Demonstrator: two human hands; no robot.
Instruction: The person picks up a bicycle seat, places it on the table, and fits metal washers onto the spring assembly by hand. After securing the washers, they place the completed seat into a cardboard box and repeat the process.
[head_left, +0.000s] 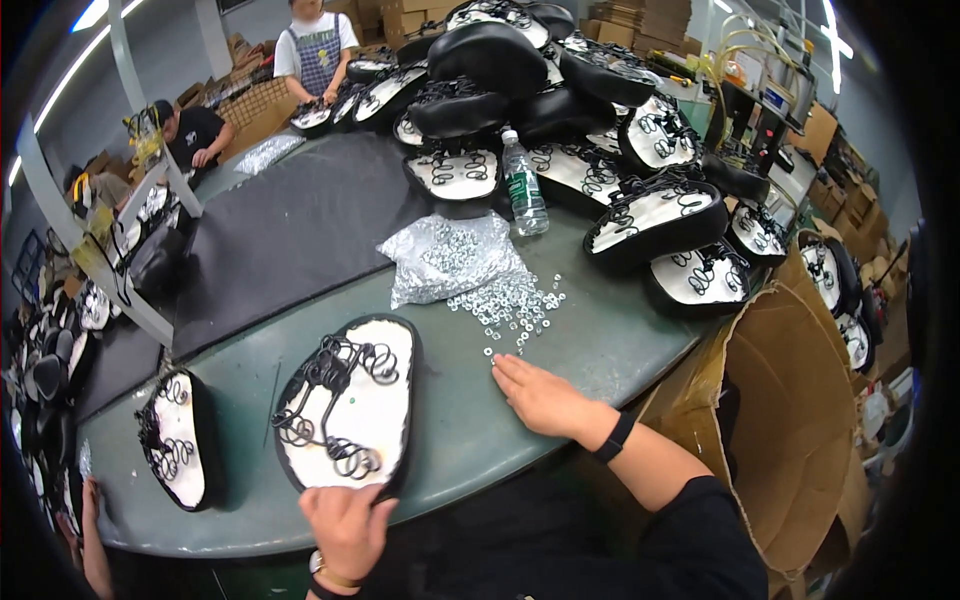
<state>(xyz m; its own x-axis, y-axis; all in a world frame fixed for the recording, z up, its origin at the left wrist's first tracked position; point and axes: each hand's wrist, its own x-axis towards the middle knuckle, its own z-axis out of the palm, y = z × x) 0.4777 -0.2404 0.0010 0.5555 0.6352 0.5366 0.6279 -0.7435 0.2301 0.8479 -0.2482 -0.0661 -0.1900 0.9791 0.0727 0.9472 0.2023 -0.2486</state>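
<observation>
A black padded bike saddle [345, 405] lies upside down in front of me, its white underside and black coil springs facing up. My left hand [345, 530] grips its near rim, fingers over the edge and thumb at the side. My right hand [540, 395] rests on the table, palm down with fingers stretched out, the tips beside the closest of the loose metal nuts [515, 305]. Those nuts spill from a clear plastic bag [450, 260]. Whether a nut lies beneath the fingers is hidden.
Another upturned saddle [183, 440] sits at left. Many saddles are heaped [500, 70] at the far side, with a water bottle [523, 185] before them. A large cardboard box [790, 430] stands at right. Other people work across the table [260, 490] and at left.
</observation>
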